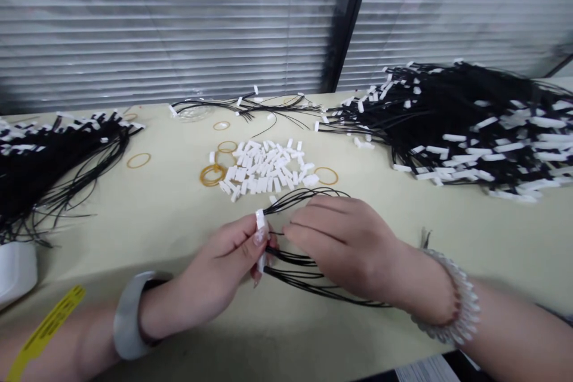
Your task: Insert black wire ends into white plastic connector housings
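My left hand (pixel 224 268) pinches a white connector (pixel 261 221) upright between thumb and fingers. Several black wires (pixel 295 259) run out of its right side in separate groups, curving off to the right beneath and past my right hand (pixel 344 245). The fingers of my right hand are closed around a single black wire just right of the connector; its fingertips are partly hidden. Beyond my hands lies a loose pile of small white connector pieces (pixel 264 167).
Yellow rubber bands (pixel 212 175) lie beside the pile. A bundle of black wires with white ends (pixel 58 161) is at the left, a larger heap (pixel 461 119) at the right. A white object (pixel 17 271) sits at the left edge. Blinds (pixel 170 24) stand behind the table (pixel 170 203).
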